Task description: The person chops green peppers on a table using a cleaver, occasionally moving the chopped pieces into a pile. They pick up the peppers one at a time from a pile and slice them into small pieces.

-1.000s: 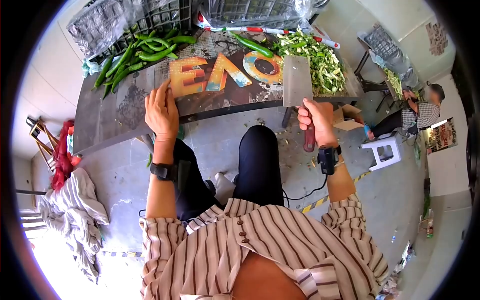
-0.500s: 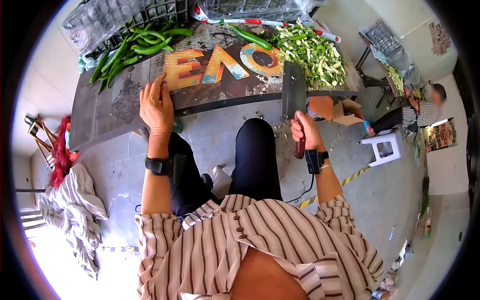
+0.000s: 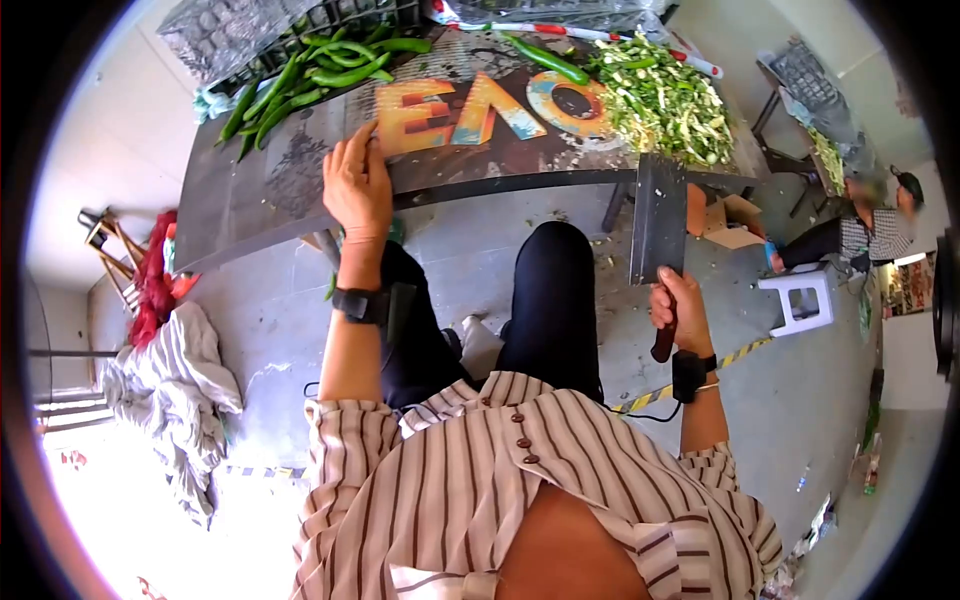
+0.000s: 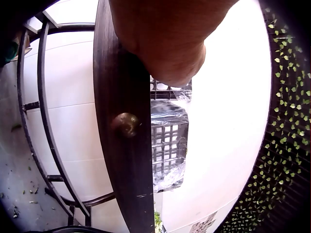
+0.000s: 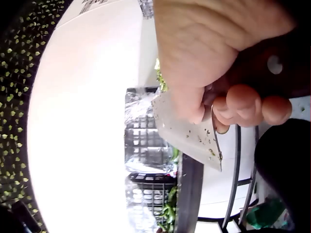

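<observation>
My left hand (image 3: pixel 358 188) rests at the near part of the dark table (image 3: pixel 250 205), fingers loosely bent beside the orange painted letters and holding nothing. In the left wrist view only the heel of that hand (image 4: pixel 170 43) shows, over the table edge. My right hand (image 3: pixel 683 305) grips a cleaver (image 3: pixel 658 215) by its dark red handle, in front of the table edge with the blade pointing away from me. Green bits cling to the blade (image 5: pixel 187 133) in the right wrist view. Chopped green peppers (image 3: pixel 670 110) are heaped just beyond the blade; one whole pepper (image 3: pixel 545 58) lies beside the heap.
More whole green peppers (image 3: pixel 345 62) are piled at the table's back left. Plastic-wrapped crates (image 3: pixel 240 35) stand behind. On the floor to the right are a cardboard box (image 3: pixel 728 222) and a white stool (image 3: pixel 800 300), with another person (image 3: pixel 872 235) seated beyond.
The cleaver has dropped back from over the table to in front of its edge, its blade turned more edge-on. My left hand keeps its place by the letters. The head view has shifted.
</observation>
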### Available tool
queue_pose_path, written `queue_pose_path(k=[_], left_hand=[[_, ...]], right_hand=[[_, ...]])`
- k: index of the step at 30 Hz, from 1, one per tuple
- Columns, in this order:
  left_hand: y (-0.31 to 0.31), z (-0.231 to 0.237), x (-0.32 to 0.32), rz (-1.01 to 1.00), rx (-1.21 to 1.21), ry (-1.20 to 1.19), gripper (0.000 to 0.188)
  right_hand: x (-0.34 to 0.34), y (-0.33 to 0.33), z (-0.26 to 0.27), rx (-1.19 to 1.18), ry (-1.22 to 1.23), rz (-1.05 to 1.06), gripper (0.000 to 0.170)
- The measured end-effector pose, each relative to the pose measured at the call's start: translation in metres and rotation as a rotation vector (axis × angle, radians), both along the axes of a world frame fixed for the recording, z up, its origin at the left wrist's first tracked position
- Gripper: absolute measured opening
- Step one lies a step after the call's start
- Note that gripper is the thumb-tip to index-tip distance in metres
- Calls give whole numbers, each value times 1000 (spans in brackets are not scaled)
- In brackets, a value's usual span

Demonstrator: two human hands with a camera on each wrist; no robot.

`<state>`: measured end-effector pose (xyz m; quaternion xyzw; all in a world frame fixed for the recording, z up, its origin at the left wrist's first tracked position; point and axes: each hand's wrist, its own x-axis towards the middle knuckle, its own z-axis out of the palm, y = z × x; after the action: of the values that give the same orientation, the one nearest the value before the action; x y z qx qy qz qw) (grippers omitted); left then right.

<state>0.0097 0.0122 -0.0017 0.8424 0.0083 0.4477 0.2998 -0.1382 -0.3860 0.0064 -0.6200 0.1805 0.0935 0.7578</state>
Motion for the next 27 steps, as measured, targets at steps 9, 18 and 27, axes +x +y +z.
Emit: queue_pose_path(k=[9,18,27], left_hand=[[-1,-2,-2,4,-18,40,22],[1,0,-2,-40,-54,-21,21],[4,4,-5,-109,-100,38,24]], right_hand=[[40,101,22,78,-86,402,17],[57,151,15,131,16,615,16],[29,92,10,91,-27,217,19]])
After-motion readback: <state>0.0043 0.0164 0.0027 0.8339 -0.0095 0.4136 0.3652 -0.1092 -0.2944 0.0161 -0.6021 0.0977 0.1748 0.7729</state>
